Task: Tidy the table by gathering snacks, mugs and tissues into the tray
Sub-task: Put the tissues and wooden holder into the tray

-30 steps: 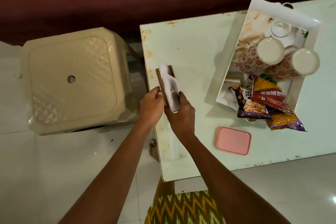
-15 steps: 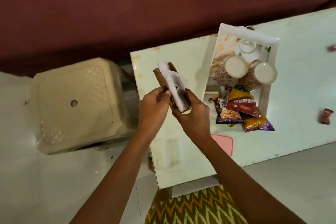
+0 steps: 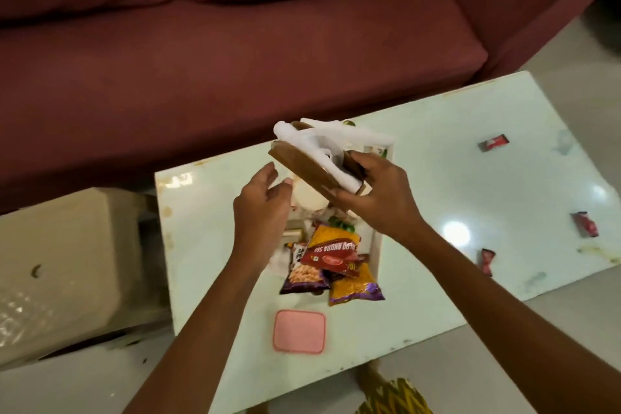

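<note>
Tissues sit in a wooden holder, raised and tilted over the tray, which already carries snack packets and what may be mugs, mostly hidden. The paper is soft and light and would probably slide out of the slot, so the stiff wooden sides are the place to hold. The right hand grips the holder's lower end, fingers wrapped around the wood. The left hand hovers just beside it, fingers spread and empty. Small red sweets lie scattered on the tabletop.
</note>
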